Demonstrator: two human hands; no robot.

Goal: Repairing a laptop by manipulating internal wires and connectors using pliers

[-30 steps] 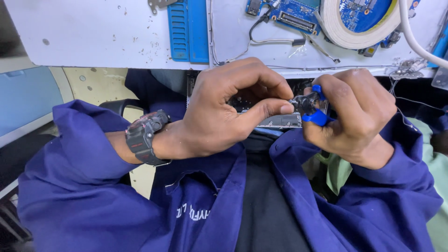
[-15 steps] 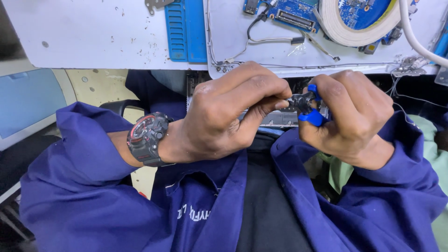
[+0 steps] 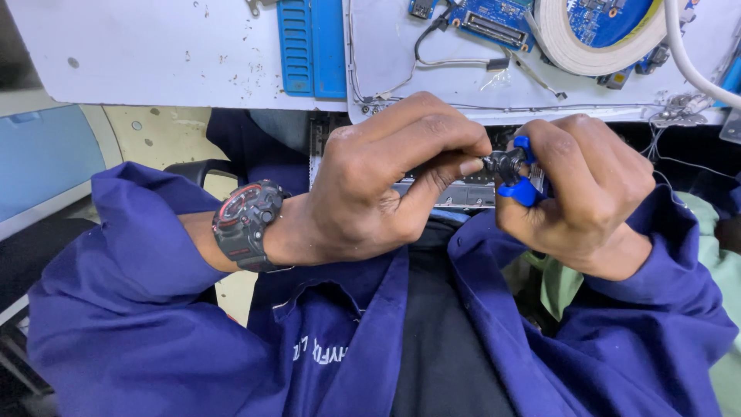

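Note:
My left hand (image 3: 386, 181) and my right hand (image 3: 583, 193) meet close in front of my chest, below the table edge. The right hand grips a small tool with blue handles (image 3: 521, 189). The left hand's thumb and fingers pinch a small dark metal part (image 3: 502, 164) at the tool's tip. A grey flat piece (image 3: 463, 194) lies just behind the hands, mostly hidden. A black and red wristwatch (image 3: 247, 224) sits on my left wrist. Both arms wear dark blue sleeves.
A white table (image 3: 154, 54) runs along the top, holding a blue ridged block (image 3: 310, 46), a blue circuit board (image 3: 494, 22) with thin wires, and a roll of white tape (image 3: 594, 46). A white cable (image 3: 695, 66) curves at the right.
Both hands have risen slightly toward the table edge and stayed together. The left fingers shifted their pinch on the dark part at the tool's tip.

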